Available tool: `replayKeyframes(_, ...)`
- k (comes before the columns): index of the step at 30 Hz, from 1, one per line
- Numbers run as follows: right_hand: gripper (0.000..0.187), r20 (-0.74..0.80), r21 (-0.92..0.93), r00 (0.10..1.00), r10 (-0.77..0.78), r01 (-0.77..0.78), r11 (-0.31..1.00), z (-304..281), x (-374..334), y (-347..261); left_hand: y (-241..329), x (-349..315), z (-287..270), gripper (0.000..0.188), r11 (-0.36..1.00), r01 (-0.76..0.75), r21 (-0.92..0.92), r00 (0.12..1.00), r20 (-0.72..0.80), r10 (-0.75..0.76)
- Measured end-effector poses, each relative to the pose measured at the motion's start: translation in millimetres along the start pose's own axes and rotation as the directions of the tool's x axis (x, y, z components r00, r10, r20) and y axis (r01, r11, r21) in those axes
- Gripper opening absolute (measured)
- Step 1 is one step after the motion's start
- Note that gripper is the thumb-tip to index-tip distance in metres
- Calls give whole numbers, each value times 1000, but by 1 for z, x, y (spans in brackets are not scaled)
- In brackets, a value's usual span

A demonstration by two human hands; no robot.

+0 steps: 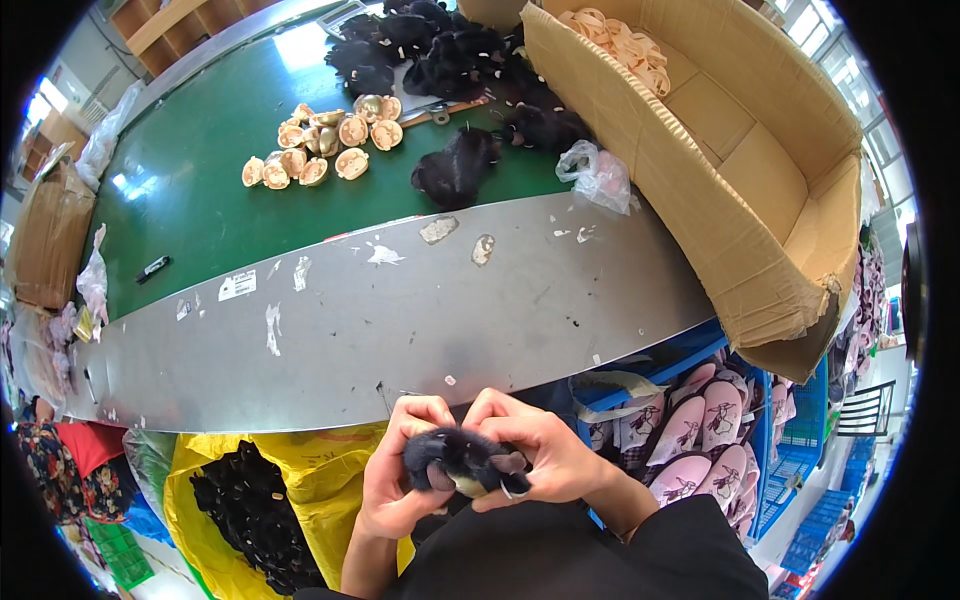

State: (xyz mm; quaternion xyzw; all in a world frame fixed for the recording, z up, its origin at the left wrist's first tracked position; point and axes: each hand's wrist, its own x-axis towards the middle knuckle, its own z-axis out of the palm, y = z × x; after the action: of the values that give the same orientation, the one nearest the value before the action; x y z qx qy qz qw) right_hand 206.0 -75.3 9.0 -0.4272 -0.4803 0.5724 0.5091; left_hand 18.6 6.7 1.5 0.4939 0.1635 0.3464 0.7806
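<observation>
In front of my body, just off the near edge of the metal-edged table, a small black plush piece (pixel 455 450) with rounded greyish-pink ears is held between both hands. The fingers of my left hand (pixel 392 485) are closed round its left side. My right hand (pixel 558 455) grips the other side, its thumb by the right ear and a pale patch underneath. Farther off on the green tabletop lie several peach doll-face shells (pixel 352 163), some turned to their gold backs. A single black plush piece (pixel 452 172) rests to the right of them.
More black plush (pixel 430 50) is heaped at the back. A large cardboard box (pixel 700 180) with peach strips stands on the right, beside a crumpled clear bag (pixel 597 175). Below the table are a yellow bag (pixel 335 480) of black pieces and blue crates (pixel 800 440) with pink printed pieces (pixel 690 425).
</observation>
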Motion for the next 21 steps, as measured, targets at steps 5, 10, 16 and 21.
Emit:
replayKeyframes(5,30,-184,-344,938,-294,218,913,22,-2,-7,-3,-2,5,50,997,-70,32,996,-46,71)
replayKeyframes(10,32,-131,-554,812,-569,416,721,25,4,-5,9,-1,5,34,907,-298,297,954,58,295)
replayKeyframes(16,29,-39,-574,722,-691,550,607,25,3,10,9,8,2,30,884,-382,268,924,109,366)
replayKeyframes(21,29,-72,-534,757,-649,520,666,24,6,6,4,-5,3,35,965,-197,176,978,-31,205)
